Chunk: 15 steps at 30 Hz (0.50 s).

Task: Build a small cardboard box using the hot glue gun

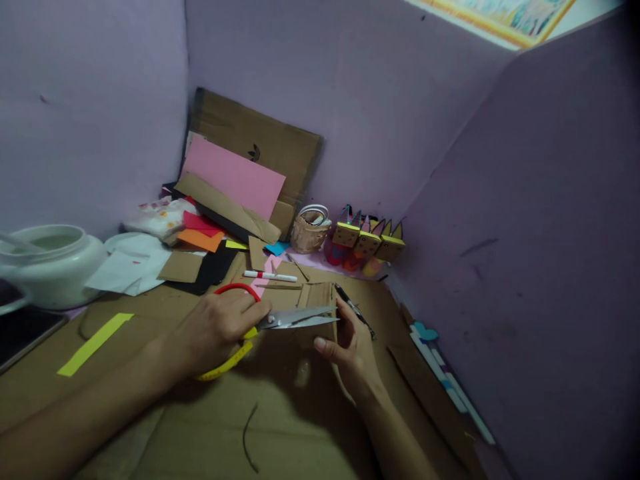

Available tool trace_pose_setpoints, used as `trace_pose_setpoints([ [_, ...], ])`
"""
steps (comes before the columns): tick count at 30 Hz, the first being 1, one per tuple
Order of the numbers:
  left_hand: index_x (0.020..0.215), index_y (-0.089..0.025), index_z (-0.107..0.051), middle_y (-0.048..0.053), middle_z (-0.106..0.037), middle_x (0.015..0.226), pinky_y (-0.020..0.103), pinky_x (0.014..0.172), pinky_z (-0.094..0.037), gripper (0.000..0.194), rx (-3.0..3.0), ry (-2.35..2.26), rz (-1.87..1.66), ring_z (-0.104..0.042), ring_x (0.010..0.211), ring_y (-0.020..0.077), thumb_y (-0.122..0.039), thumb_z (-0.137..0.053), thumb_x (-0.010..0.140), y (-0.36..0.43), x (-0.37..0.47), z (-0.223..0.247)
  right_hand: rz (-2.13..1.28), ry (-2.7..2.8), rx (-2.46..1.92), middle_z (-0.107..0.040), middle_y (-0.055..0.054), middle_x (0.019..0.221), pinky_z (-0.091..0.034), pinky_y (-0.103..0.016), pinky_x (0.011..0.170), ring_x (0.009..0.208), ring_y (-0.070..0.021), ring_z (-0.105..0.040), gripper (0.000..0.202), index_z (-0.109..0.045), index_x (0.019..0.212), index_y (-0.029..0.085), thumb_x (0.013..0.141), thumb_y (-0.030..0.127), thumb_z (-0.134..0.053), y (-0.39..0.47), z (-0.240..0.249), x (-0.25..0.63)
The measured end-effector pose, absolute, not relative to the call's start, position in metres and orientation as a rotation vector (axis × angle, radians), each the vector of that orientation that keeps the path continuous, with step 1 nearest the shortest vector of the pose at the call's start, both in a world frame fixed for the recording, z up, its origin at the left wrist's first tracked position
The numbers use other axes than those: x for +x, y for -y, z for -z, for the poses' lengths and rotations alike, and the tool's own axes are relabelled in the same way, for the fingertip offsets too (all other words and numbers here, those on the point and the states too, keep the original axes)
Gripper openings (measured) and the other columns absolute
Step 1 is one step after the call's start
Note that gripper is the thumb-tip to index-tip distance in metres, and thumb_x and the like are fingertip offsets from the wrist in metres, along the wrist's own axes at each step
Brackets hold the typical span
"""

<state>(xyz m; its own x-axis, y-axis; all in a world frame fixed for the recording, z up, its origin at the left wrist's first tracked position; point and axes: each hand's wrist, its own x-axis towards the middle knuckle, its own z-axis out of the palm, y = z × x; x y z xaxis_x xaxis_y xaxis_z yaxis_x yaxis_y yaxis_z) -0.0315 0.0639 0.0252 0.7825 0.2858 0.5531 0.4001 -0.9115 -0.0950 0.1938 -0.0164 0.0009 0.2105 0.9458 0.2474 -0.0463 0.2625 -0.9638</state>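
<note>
My left hand [223, 327] is closed around the handles of a pair of scissors [295, 318]. A red loop shows above the fingers, and a curved yellow band [227, 363] with small marks shows below them. The two blades point right and are slightly apart, their tips at the fingers of my right hand [353, 350]. Between its thumb and fingers my right hand holds a piece of cardboard [317, 295], partly hidden behind the blades. Whether the blades touch the cardboard I cannot tell. A black pen [355, 310] lies just beyond the right fingers.
A cardboard sheet [200, 427] covers the table. A white marker [270, 275], a yellow strip [95, 345] and paper scraps lie about. A white pot [60, 267] stands left; a brown cup [310, 230] and decorated boxes [369, 241] stand behind. White sticks [450, 380] lie along the right wall.
</note>
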Motion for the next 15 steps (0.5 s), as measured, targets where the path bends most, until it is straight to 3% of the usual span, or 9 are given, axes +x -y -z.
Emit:
trace_pose_setpoints([
  [15, 0.106, -0.015, -0.057, 0.005, -0.06, 0.075, 0.026, 0.057, -0.044, 0.033, -2.843, 0.615, 0.804, -0.056, 0.065, 0.0174, -0.009, -0.043, 0.077, -0.068, -0.035, -0.013, -0.88, 1.086, -1.102, -0.064, -0.007, 0.121, -0.044, -0.044, 0.096, 0.114, -0.0317, -0.057, 0.069, -0.058, 0.12, 0.023, 0.055, 0.028, -0.081, 0.013, 0.004, 0.195],
])
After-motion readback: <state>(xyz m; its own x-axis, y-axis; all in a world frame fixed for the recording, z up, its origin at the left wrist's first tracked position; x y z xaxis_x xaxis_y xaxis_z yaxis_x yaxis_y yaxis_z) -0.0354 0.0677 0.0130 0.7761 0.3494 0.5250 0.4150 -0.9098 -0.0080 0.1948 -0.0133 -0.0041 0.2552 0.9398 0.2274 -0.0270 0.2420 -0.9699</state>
